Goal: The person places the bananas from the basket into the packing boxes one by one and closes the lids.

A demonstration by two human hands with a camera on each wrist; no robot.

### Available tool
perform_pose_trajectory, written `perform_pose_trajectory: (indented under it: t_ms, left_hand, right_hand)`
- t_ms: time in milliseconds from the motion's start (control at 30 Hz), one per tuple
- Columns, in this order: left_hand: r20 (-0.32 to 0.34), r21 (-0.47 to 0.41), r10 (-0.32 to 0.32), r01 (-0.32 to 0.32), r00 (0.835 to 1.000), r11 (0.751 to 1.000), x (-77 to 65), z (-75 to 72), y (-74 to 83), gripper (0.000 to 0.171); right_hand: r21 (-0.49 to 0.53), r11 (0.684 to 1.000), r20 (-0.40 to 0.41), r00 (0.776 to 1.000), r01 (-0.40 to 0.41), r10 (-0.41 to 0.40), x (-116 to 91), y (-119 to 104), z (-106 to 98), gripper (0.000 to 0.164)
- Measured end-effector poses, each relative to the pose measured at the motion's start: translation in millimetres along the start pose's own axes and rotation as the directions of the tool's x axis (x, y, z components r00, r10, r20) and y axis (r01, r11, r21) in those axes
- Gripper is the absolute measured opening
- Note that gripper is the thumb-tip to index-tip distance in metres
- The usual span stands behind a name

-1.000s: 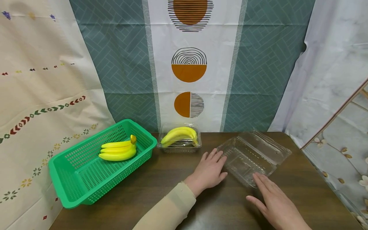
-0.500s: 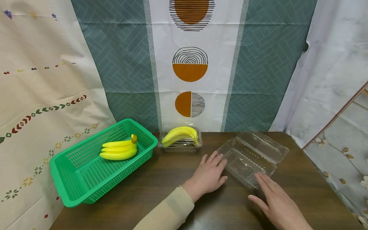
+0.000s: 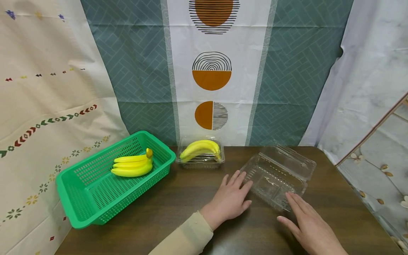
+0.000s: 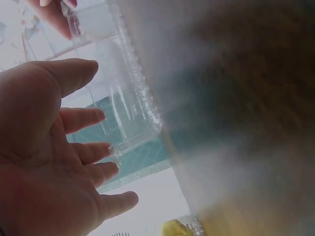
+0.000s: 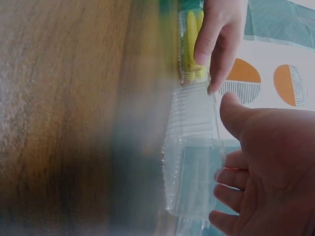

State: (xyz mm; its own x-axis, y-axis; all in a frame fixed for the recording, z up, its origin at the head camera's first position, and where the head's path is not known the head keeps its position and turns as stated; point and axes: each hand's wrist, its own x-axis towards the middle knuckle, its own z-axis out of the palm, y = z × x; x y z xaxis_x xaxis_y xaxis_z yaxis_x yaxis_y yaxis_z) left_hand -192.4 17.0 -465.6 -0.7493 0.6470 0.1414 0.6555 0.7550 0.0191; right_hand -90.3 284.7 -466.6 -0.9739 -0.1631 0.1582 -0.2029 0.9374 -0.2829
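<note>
A clear plastic clamshell container (image 3: 271,182) lies on the table with its lid (image 3: 288,161) folded back, away from the person. My left hand (image 3: 227,200) is spread palm down, fingertips right at the container's left corner. At the near right side, my right hand (image 3: 310,225) has straight fingers lying along the container's edge, thumb held apart. Neither palm grips anything. In the left wrist view, the transparent wall (image 4: 123,93) runs just beyond the fingertips; in the right wrist view, the fingers come up to the container's side (image 5: 192,157).
A second clear container (image 3: 200,163), lid down, holds bananas (image 3: 200,147) at the table's back. To the left, a green perforated basket (image 3: 114,209) carries a bunch of bananas (image 3: 132,168). Patterned cloths (image 3: 143,71) hang behind and beside the brown table (image 3: 178,198).
The open container has turned slightly counterclockwise in the head view: its lid end has shifted left, its near corner right. Both hands have moved a little along with it.
</note>
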Motion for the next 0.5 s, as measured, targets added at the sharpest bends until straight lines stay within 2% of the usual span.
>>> perform_pose_trajectory:
  t_ms: [500]
  left_hand:
    - [0.013, 0.014, 0.027, -0.027, 1.000, 1.000, -15.1, -3.1, 4.2, 0.063]
  right_hand:
    - [-0.002, 0.999, 0.022, 0.999, -0.037, 0.037, 1, 2, -1, 0.092]
